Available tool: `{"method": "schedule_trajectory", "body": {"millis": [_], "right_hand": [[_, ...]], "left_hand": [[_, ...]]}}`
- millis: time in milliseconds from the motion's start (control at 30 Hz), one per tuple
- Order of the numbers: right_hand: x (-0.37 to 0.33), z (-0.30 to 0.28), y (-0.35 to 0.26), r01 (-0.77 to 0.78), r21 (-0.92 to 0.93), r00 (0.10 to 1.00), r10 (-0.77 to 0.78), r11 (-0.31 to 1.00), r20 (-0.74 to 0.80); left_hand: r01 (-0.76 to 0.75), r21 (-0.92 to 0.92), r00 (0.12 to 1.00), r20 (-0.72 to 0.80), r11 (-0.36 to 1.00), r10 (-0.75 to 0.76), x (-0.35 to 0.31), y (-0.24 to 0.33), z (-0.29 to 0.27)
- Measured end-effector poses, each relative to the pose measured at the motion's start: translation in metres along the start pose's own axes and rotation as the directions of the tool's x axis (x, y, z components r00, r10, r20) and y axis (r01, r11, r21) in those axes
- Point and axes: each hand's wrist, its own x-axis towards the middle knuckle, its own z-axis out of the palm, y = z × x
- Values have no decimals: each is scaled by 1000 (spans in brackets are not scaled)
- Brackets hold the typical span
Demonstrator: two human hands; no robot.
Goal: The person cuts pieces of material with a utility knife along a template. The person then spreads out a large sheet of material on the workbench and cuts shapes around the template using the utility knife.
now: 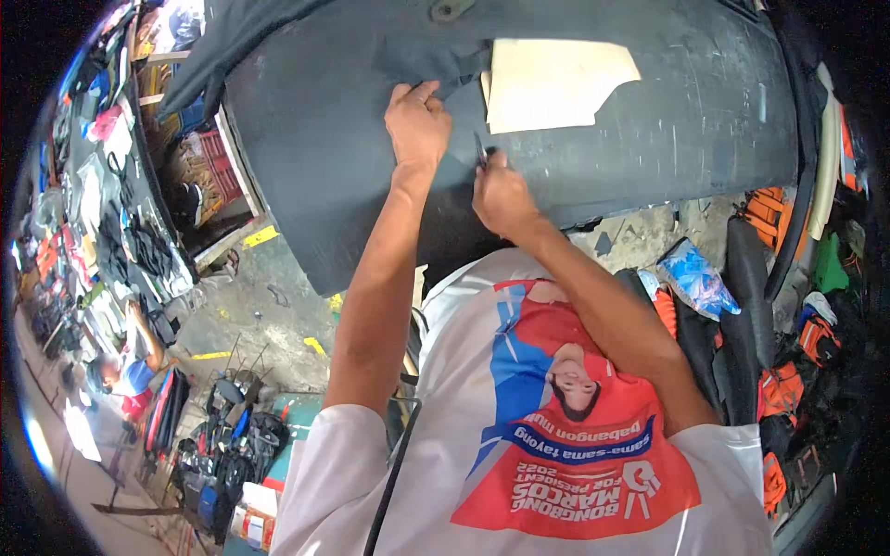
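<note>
On a dark worktable (667, 139), black fabric (408, 60) lies nearly the same shade as the surface, so its outline is hard to follow. My left hand (419, 128) rests at its near edge, fingers bent and closed on the cloth. To the right and a little nearer, my right hand (506, 199) is closed around a slim dark tool (479, 146) with a narrow pointed end; the fist hides the rest of it. Just beyond the tool, a flat cream-coloured pattern piece (561, 88) with one curved corner lies on the table, overlapping a second pale sheet.
A dark roll of material (232, 46) hangs over the table's far left corner. To the left, a long bench (153, 213) is heaped with cloth and bags. Black bags (227, 454) are piled at lower left, near another person (130, 371). Orange and black items (779, 389) crowd the right.
</note>
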Motion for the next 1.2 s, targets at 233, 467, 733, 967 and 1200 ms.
{"method": "schedule_trajectory", "body": {"millis": [233, 467, 733, 967, 1200], "right_hand": [[-20, -30, 11, -15, 5, 999, 15, 1000, 42], [-25, -88, 51, -47, 135, 965, 79, 990, -249], [1, -130, 102, 14, 284, 918, 101, 959, -385], [39, -163, 95, 87, 315, 914, 49, 945, -402], [107, -206, 75, 281, -7, 879, -260, 960, -399]], "left_hand": [[173, -87, 984, 65, 981, -167, 6, 8, -7], [111, -151, 992, 68, 982, -102, 28, 38, -9], [-170, -119, 981, 78, 978, 180, 61, 83, -5], [-460, 80, 883, 144, 884, 447, 27, 112, 3], [-148, 292, 989, 62, 945, 136, 4, 108, 0]]}}
